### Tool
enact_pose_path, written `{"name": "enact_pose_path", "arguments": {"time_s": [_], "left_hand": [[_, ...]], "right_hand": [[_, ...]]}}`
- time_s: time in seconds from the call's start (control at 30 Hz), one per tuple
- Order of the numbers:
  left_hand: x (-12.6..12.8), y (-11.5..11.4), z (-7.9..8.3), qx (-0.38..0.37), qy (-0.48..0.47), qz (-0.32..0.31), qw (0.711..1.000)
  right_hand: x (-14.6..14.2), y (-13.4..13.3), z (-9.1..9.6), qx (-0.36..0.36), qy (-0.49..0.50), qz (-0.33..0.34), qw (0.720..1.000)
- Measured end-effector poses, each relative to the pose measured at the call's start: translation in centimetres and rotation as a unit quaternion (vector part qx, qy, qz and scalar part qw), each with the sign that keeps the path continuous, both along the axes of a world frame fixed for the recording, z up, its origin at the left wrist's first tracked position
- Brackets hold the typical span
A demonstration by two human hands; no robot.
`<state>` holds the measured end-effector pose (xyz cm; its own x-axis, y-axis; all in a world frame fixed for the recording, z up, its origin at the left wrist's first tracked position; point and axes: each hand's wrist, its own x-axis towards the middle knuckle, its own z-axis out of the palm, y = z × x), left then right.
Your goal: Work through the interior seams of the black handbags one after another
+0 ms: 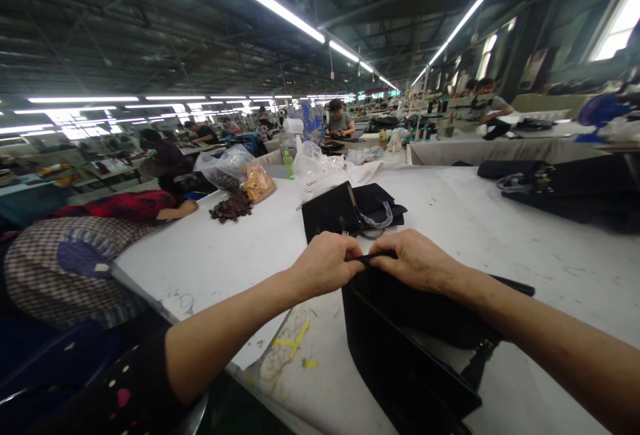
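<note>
A black handbag [395, 348] lies on the white worktable in front of me, its body opened out toward me. My left hand [327, 262] pinches the upper edge of the bag at its far end. Close beside it, my right hand [413, 258] pinches the same edge, thumb and fingers closed on it. A dark strap with a small metal fitting [484, 345] hangs at the bag's right side. Just beyond my hands lies another black bag [330, 208] with a plastic-wrapped handle [381, 216].
More black bags [575, 185] lie at the right. Brown strips [231, 206], an orange-filled plastic bag [259, 180], a green bottle [289, 164] and white plastic bags [320, 167] are at the back. A co-worker in a checked garment [80, 268] bends at the left edge.
</note>
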<state>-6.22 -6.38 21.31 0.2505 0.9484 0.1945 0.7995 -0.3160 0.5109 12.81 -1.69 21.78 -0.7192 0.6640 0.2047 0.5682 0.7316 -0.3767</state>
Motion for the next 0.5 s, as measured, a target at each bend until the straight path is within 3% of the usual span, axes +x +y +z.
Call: {"name": "enact_pose_path", "arguments": {"time_s": [0.1, 0.2, 0.3, 0.37, 0.5], "left_hand": [[0.4, -0.1, 0.0, 0.056, 0.048, 0.001, 0.997], [0.3, 0.3, 0.1, 0.059, 0.043, -0.002, 0.997], [-0.7, 1.2, 0.7, -0.055, -0.065, -0.007, 0.996], [-1.9, 1.6, 1.0, -0.142, -0.170, 0.024, 0.975], [-3.7, 1.1, 1.0, -0.189, -0.269, 0.068, 0.942]], "right_hand": [[-0.4, -0.6, -0.1, 0.099, -0.041, -0.021, 0.994], [-0.6, -0.5, 0.1, 0.107, -0.053, -0.039, 0.992], [-0.5, 0.0, 0.6, 0.046, -0.059, -0.033, 0.997], [-0.3, 0.3, 1.0, 0.011, -0.058, -0.010, 0.998], [-0.1, 0.5, 1.2, 0.017, -0.074, 0.046, 0.996]]}}
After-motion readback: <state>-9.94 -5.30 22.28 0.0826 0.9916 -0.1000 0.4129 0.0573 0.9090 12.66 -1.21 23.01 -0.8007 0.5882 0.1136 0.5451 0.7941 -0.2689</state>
